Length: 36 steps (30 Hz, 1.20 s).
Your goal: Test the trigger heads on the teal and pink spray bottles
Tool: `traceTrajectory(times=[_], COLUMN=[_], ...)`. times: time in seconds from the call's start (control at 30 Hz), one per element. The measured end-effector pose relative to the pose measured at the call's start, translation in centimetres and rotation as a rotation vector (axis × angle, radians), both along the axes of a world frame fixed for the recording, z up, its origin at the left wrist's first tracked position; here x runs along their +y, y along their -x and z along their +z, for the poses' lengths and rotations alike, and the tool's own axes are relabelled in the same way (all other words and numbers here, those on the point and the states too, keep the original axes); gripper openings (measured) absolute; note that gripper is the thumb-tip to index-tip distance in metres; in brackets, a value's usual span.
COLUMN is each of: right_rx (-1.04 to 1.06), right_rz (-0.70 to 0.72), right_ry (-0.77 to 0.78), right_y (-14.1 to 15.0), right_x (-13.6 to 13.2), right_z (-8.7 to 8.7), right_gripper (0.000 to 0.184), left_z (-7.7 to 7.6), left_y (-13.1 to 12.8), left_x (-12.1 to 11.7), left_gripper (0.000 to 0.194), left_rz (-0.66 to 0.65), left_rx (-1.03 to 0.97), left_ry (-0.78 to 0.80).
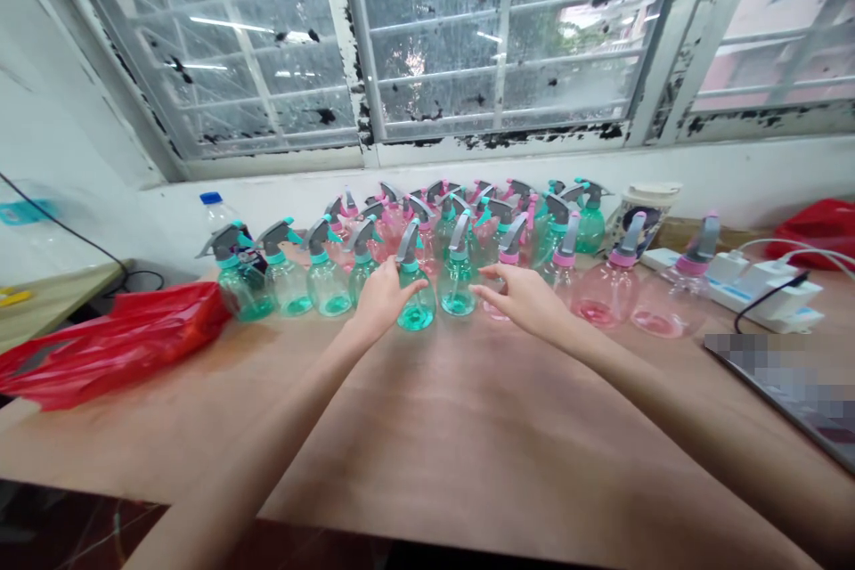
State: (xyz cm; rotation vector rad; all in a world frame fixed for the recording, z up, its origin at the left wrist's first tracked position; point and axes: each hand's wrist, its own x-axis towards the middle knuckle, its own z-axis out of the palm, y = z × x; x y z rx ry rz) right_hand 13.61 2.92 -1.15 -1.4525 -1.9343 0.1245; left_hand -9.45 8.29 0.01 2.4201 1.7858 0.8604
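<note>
A front row of clear spray bottles stands upright on the wooden table, green ones on the left and pink ones on the right. Beside a green spray bottle [417,310], my left hand [382,299] has its thumb stretched across the bottle's shoulder and apart from the fingers; whether it touches is unclear. Another green spray bottle [458,289] stands between my two hands. My right hand [525,296], thumb and fingers apart and nothing between them, partly covers a pink-collared spray bottle [508,256]. Farther right are more pink spray bottles [606,294].
More spray bottles crowd behind the front row, below the window. A red plastic bag [134,338] lies at left. At right are a patterned cup [645,214], a white power strip [768,289] with cables, and a dark-edged device [768,392], partly blurred out.
</note>
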Motion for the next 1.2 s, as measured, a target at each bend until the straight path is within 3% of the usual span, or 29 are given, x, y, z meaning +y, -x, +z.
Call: traceTrajectory(times=[0.27, 0.4, 0.77, 1.03, 1.2], right_rx=[0.053, 0.068, 0.019, -0.022, -0.013], right_rz=[-0.113, -0.133, -0.119, -0.014, 0.042], right_ry=[0.044, 0.081, 0.060, 0.052, 0.075], right_y=[2.9, 3.4, 2.9, 2.2, 2.0], right_x=[4.0, 5.2, 4.5, 0.9, -2.6], right_z=[-0.6, -1.4, -1.2, -1.6, -1.1], right_gripper=[0.060, 0.055, 0.056, 0.061, 0.056], left_z=[0.1, 0.5, 0.4, 1.2, 0.6], left_y=[-0.2, -0.4, -0.6, 0.5, 1.5], left_x=[1.9, 2.4, 3.5, -1.0, -4.9], left_gripper=[0.054, 0.058, 0.057, 0.062, 0.065], left_rz=[-0.008, -0.022, 0.021, 0.059, -0.032], left_rx=[0.007, 0.016, -0.022, -0.054, -0.162], left_ry=[0.022, 0.042, 0.060, 0.091, 0.192])
